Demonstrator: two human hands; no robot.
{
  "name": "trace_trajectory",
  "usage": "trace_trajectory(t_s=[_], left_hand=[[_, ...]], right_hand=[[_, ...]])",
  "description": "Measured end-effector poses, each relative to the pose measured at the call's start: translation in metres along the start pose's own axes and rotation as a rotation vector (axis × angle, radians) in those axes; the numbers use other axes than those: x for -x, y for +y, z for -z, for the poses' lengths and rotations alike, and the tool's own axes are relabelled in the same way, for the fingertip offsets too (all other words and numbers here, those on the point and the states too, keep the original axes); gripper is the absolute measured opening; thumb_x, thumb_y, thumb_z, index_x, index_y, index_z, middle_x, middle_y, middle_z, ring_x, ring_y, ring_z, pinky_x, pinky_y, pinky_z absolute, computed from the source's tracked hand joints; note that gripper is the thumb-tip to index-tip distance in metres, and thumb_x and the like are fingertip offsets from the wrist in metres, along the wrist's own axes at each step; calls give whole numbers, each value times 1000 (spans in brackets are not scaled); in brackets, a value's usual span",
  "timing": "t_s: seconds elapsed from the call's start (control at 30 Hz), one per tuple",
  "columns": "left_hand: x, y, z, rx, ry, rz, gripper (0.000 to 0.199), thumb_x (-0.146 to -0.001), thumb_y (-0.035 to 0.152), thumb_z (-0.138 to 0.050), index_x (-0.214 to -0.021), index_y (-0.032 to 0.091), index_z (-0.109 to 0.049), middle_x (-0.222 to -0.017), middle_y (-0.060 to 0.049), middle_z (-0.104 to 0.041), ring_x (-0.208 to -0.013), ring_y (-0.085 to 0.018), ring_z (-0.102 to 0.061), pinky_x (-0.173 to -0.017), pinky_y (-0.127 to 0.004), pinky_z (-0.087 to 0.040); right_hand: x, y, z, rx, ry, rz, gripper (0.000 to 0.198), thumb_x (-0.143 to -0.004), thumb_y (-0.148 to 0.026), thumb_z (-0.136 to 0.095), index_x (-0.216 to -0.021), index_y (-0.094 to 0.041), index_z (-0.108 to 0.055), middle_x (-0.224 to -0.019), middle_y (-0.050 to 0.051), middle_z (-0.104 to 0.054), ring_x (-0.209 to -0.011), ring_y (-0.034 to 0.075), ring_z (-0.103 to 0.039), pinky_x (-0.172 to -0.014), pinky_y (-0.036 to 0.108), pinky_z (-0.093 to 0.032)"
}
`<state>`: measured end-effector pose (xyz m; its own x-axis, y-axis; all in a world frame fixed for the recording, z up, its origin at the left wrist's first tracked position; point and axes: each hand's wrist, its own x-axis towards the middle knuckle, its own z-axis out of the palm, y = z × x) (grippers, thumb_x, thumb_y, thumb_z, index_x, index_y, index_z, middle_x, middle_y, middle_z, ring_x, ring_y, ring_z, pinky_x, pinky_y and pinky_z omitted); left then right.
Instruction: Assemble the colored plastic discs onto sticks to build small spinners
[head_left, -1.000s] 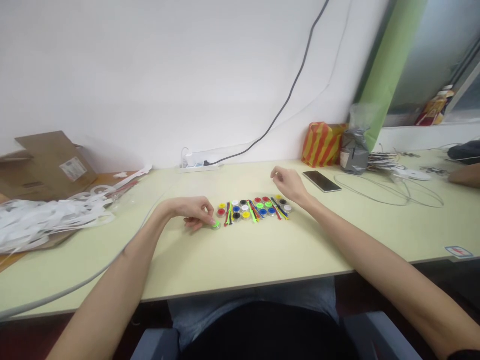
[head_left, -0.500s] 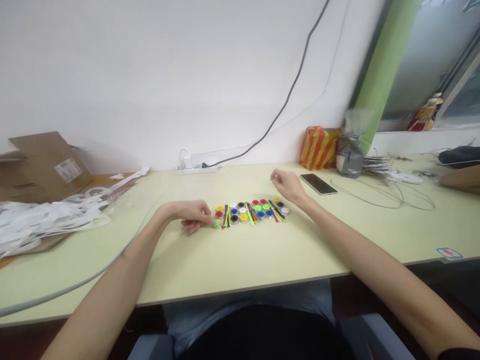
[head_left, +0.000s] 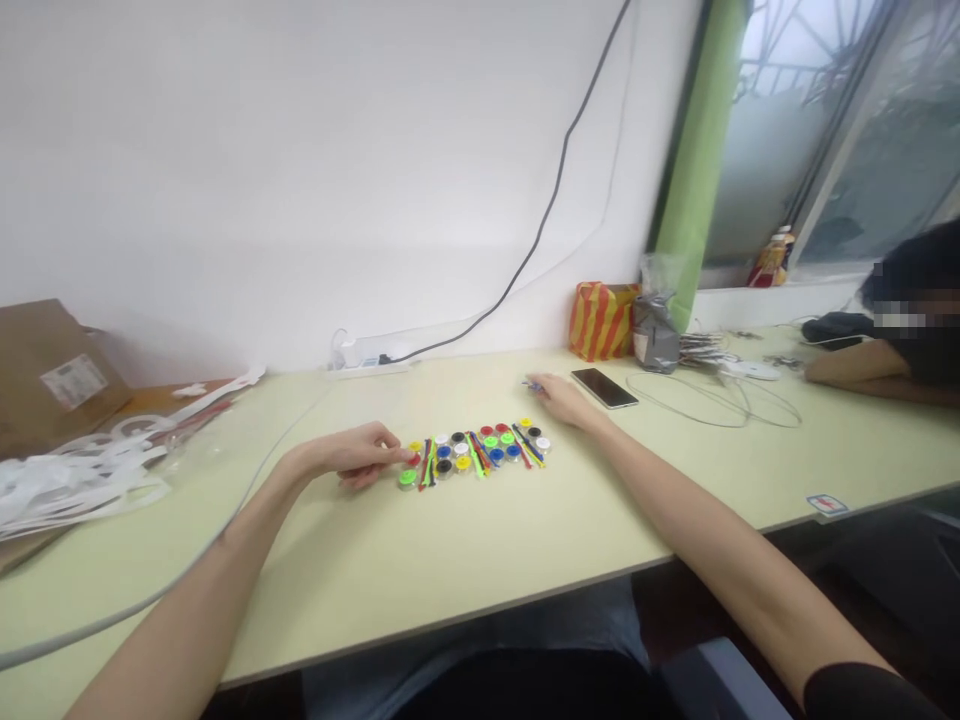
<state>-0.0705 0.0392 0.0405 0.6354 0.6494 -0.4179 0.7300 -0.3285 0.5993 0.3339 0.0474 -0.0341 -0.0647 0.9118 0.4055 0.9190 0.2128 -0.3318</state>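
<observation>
My left hand (head_left: 364, 452) rests at the left end of a group of small round pieces with coloured tops and clear sides. Its fingers are curled, and the fingertips are on a red-topped piece (head_left: 412, 459). Just in front of that one sits a green-topped piece (head_left: 407, 478); a yellow-topped piece (head_left: 415, 446) is behind it. Bundles of thin coloured strips (head_left: 476, 452) lie between the columns of pieces. My right hand (head_left: 555, 396) is behind the group's right end, fingers closed on a small blue thing (head_left: 534, 386), too blurred to name.
A phone (head_left: 604, 388) lies right of my right hand, with thin cables (head_left: 720, 405) beyond. A striped bag (head_left: 602, 320) and a power strip (head_left: 367, 368) stand along the wall. White strips (head_left: 82, 480) and a cardboard box (head_left: 52, 370) fill the left. Another person's arm (head_left: 855, 368) rests at right.
The view has turned right. My left fingertips have gone from the green-topped piece to the red-topped one behind it. A small blue thing now shows at my right fingertips.
</observation>
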Motion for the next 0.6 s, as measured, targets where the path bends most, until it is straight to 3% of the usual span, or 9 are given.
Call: trace_trajectory(t_s=[0.13,0.27,0.33,0.47,0.6], left_hand=[[-7,1,0,-45,377,-147,57,-88,70,-52,-60,20,-41,-45,3,-39,-39,-10,-32,-44,-25,-27],[-22,-8,-4,-238,751,-219,53,-90,61,-49,-59,20,-39,-54,1,-37,-51,-13,-33,-51,-26,-25],[-28,-14,-6,-320,818,-215,49,-92,57,-46,-60,20,-36,-55,2,-35,-53,-14,-30,-53,-27,-22],[-35,-19,-11,-371,843,-168,47,-94,55,-38,-63,21,-30,-56,2,-34,-55,-15,-29,-56,-29,-21],[-37,-18,-15,-386,827,-139,46,-94,56,-36,-64,21,-30,-57,1,-37,-56,-16,-33,-58,-29,-23]], right_hand=[[-3,-4,-1,-63,22,-16,33,-88,-8,-56,-117,-15,-70,-120,16,-67,-111,25,-59,-98,32,-41],[-5,-8,3,-94,70,5,30,-89,-11,-55,-115,-17,-68,-116,13,-69,-106,24,-62,-95,32,-43],[-7,-11,4,-257,162,-30,29,-88,-11,-55,-113,-20,-68,-114,10,-70,-105,23,-62,-95,33,-44],[-14,-14,4,-915,407,-249,22,-81,-12,-60,-100,-21,-67,-99,5,-71,-94,20,-65,-88,32,-49],[-20,-9,3,-1099,459,-437,21,-85,-23,-58,-106,-23,-57,-88,3,-68,-78,18,-67,-69,28,-54]])
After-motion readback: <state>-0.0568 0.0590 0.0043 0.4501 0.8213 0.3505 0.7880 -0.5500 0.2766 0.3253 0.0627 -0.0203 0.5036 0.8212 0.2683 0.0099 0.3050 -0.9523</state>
